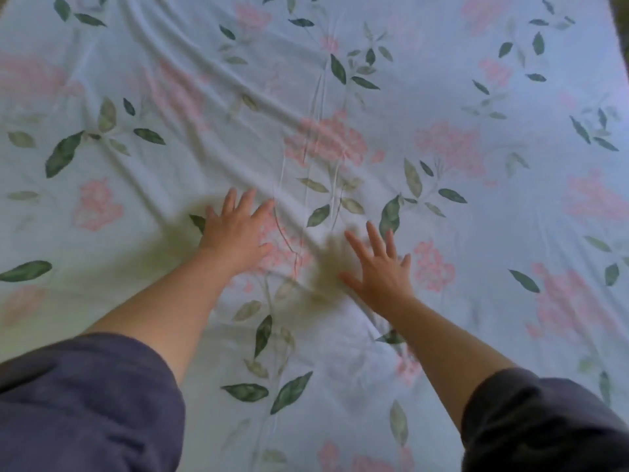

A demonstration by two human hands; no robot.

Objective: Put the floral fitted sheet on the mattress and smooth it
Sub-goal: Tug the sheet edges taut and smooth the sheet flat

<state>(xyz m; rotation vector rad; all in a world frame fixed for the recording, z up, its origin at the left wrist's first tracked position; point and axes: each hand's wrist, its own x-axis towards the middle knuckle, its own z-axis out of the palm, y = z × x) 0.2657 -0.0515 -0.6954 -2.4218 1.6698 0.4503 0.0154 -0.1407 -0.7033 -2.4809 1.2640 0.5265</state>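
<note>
The floral fitted sheet (pixel 442 107), pale blue with pink flowers and green leaves, covers the whole mattress and fills the view. My left hand (pixel 236 229) lies flat on it left of centre, fingers straight and spread. My right hand (pixel 379 265) lies flat to the right of it, fingers spread too. Long diagonal wrinkles run from the upper left down toward my hands, and thin creases run up the middle between them. The right side of the sheet looks smooth. The mattress itself is hidden under the sheet.
Dark sleeves (pixel 85 403) cover my upper arms at the bottom corners. A dark strip of the surroundings (pixel 622 18) shows past the bed's edge at the top right corner.
</note>
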